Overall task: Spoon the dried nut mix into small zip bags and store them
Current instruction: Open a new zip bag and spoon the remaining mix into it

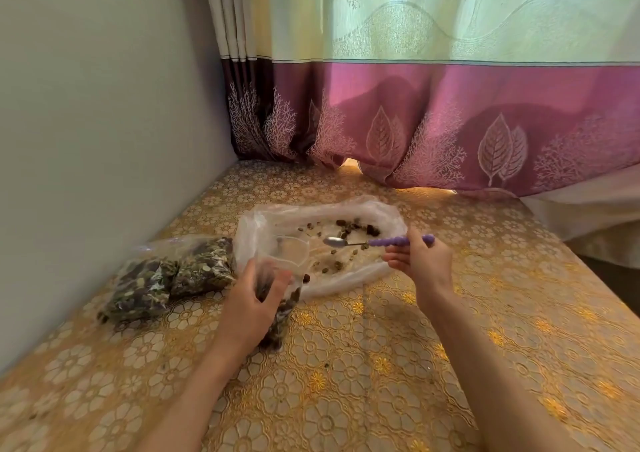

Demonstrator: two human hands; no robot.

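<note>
Filling the small bag [277, 299] gripped in the left hand [247, 307], the right hand [420, 261] pinches an empty spoon [377, 242] whose next scoop waits at 12 o'clock in the big bag [322, 240].

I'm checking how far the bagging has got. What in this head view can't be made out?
- Spoon bowl: too small to tell whether it carries any mix.
- Small zip bag: the left hand covers part of it, so its fill level is unclear.
- Filled bags by the wall: they overlap, so the count is uncertain.
- Spoon handle: partly hidden inside the right hand.
</note>
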